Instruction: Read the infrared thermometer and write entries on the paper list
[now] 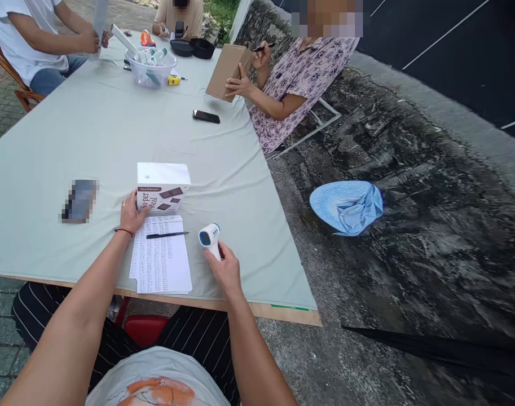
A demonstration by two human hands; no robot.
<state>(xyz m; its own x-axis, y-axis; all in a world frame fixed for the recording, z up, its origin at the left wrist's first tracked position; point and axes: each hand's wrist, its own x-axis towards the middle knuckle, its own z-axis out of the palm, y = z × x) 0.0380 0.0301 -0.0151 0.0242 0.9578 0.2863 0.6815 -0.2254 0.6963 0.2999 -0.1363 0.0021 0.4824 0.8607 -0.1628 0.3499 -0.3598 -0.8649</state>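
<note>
My left hand (pixel 132 215) is closed on the near left corner of a white box (pixel 163 175) with brown pictures and print on its front, standing on the table. In my right hand (pixel 225 265) is a white and blue infrared thermometer (pixel 210 237), gripped by its handle, with its small screen facing me. Between my hands lie sheets of paper (pixel 166 265) covered in rows of handwriting. A black pen (pixel 167 234) rests across the upper part of the top sheet.
A blurred phone (pixel 79 201) lies left and a black phone (pixel 206 117) farther back on the table (pixel 113 141). Behind are a plastic basket (pixel 151 73) of bottles and a yellow tape measure (pixel 173 80). One person holds a cardboard box (pixel 227 72); others sit opposite. A blue hat (pixel 346 207) lies right.
</note>
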